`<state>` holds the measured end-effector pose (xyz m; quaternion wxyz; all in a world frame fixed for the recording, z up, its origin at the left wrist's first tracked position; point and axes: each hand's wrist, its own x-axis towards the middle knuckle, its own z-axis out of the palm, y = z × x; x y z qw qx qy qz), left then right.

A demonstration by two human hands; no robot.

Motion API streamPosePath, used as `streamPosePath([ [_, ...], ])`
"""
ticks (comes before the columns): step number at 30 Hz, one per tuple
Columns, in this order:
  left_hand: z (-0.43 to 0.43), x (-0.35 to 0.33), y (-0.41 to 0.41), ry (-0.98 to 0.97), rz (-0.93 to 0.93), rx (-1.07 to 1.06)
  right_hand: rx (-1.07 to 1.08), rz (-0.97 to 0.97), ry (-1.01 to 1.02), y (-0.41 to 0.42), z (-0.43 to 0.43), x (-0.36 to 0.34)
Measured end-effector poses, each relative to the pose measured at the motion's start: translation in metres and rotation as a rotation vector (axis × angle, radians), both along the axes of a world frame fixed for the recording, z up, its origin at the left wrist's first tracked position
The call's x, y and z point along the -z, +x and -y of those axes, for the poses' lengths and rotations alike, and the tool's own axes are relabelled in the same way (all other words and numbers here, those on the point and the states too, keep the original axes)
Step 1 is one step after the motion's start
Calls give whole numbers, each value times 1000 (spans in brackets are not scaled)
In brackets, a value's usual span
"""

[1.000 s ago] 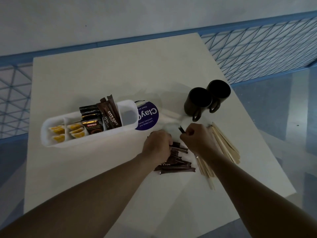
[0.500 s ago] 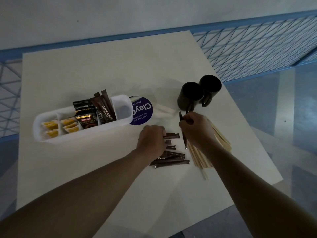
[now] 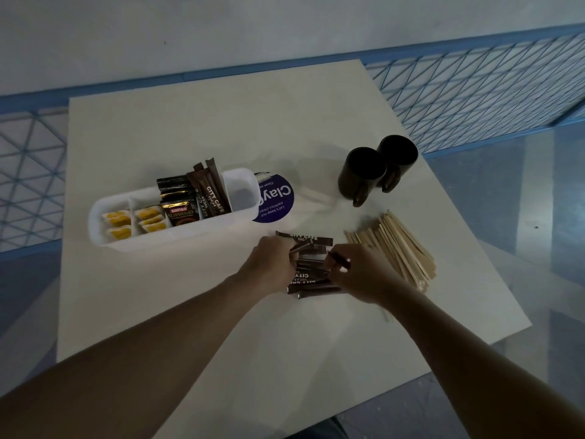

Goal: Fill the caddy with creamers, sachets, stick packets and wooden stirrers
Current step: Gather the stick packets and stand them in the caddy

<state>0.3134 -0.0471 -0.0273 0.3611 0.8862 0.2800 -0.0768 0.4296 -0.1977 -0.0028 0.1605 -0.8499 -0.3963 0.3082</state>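
A white caddy point(image 3: 104, 236) stands on the table's left half. It holds yellow creamers point(image 3: 117, 219), dark Kopiko sachets point(image 3: 179, 210) and a few brown stick packets point(image 3: 210, 193); its right compartment looks bare. A pile of brown stick packets point(image 3: 311, 270) lies in front of the caddy. My left hand point(image 3: 272, 264) grips packets at the pile's left side. My right hand point(image 3: 354, 274) pinches one stick packet at the pile's right side. A heap of wooden stirrers point(image 3: 399, 248) lies just right of my right hand.
Two black mugs point(image 3: 364, 174) stand together at the back right. A round purple sticker point(image 3: 278, 198) lies beside the caddy's right end. The white table point(image 3: 221, 128) ends close behind the stirrers on the right; a blue mesh railing point(image 3: 474, 90) runs beyond it.
My right hand has come down from near the mugs to the pile, still pinching a stick packet. My left hand stays on the pile.
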Motion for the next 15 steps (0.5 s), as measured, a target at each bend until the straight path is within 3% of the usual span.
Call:
streamPosePath([
  [15, 22, 17, -12, 88, -68, -9, -233, 282, -23, -29, 18, 24],
])
